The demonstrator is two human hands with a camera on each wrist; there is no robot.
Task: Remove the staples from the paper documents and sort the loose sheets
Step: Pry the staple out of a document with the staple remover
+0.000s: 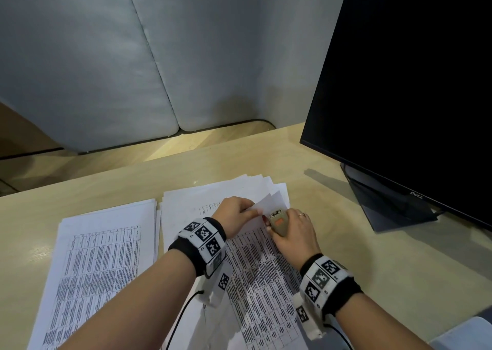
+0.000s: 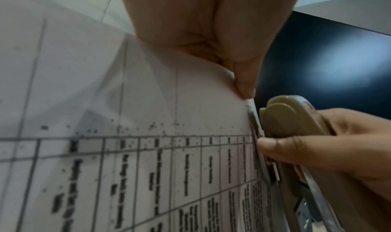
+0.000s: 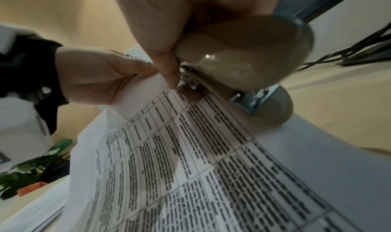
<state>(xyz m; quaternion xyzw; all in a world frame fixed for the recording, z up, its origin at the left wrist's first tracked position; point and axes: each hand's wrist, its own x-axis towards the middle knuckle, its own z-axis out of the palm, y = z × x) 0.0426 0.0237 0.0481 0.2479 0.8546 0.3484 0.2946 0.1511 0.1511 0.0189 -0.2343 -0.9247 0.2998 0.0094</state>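
Observation:
A stapled document (image 1: 263, 277) printed with tables lies on the desk in front of me. My left hand (image 1: 235, 216) pinches the folded-back top corner of its sheet (image 1: 269, 201) between thumb and fingers (image 2: 245, 85). My right hand (image 1: 295, 232) grips a tan stapler-type tool (image 1: 278, 223) with an orange patch, its metal tip (image 2: 253, 118) pressed against the corner of the pages. In the right wrist view the tool (image 3: 243, 55) sits under my palm, with the printed sheet (image 3: 190, 160) below. The staple itself is hidden.
A second stack of printed pages (image 1: 98, 264) lies at the left, and fanned white sheets (image 1: 239, 187) lie beyond my hands. A black monitor (image 1: 407, 83) on its stand (image 1: 386, 205) stands at the right. A grey partition (image 1: 106, 56) closes the back. Green leaves (image 3: 38, 165) show at far left.

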